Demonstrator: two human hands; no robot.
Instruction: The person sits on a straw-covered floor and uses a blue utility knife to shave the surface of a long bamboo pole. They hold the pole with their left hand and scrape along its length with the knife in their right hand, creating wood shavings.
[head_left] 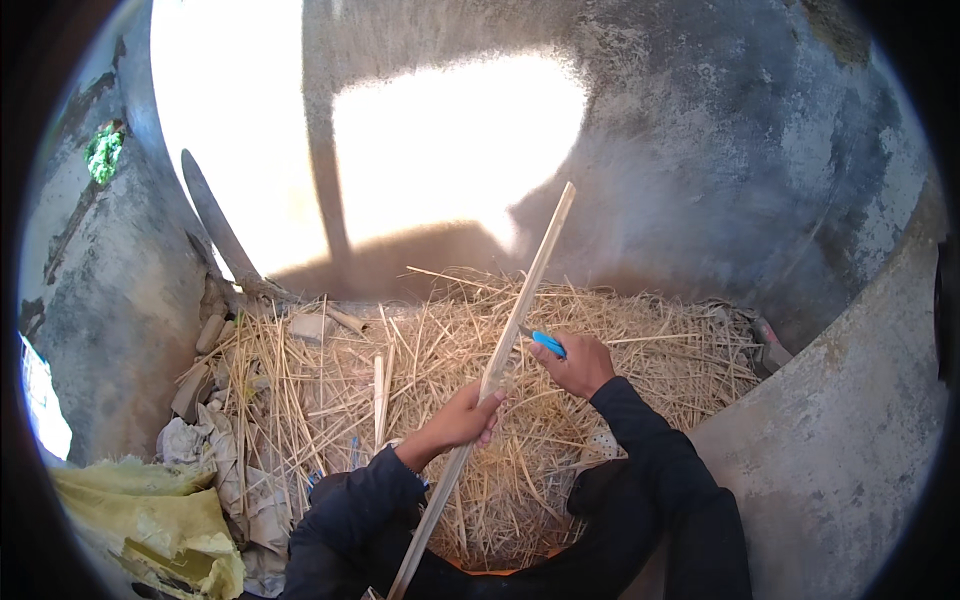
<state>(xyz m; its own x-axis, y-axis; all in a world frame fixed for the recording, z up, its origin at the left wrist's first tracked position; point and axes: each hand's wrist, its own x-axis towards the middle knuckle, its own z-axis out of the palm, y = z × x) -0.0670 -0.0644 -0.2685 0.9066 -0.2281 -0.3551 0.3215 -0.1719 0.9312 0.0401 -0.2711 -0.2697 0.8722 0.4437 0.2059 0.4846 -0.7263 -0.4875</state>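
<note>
A long, pale strip of split bamboo or wood (532, 285) slants up across the middle, from near my lap to in front of the wall. My left hand (462, 416) is closed around it at about mid-length. In my right hand (577, 366) is a small knife with a bright blue handle (548, 343), gripped in closed fingers. Its short blade points left and lies at the strip's right edge, above my left hand; whether it cuts into the strip I cannot tell.
Thin straw-like shavings (640, 330) cover the floor before me. Two pale sticks (381, 400) stand out left of my hands. A yellow sack (150, 515) and crumpled pale cloth (225, 470) lie at lower left, near some stones (192, 390). A sunlit concrete wall (690, 170) rises behind.
</note>
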